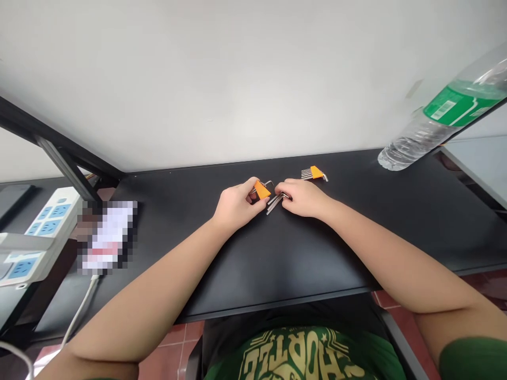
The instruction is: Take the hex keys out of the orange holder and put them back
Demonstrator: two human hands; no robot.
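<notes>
Green printed shirt (301,359) fills the bottom edge, and two bare forearms reach from it across a black worktop (277,258) set against a white wall. Left hand (235,205) has its fingers closed around an orange hex key holder (262,189), while the right hand (303,198) pinches loose hex keys (273,203) lying just beside it. Smaller things: a water bottle (439,116) far right, a power strip (35,232) far left, a second orange hex key set (314,173) behind the right hand

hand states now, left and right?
Left hand: closed on the orange hex key holder.
Right hand: closed on the loose hex keys.
</notes>
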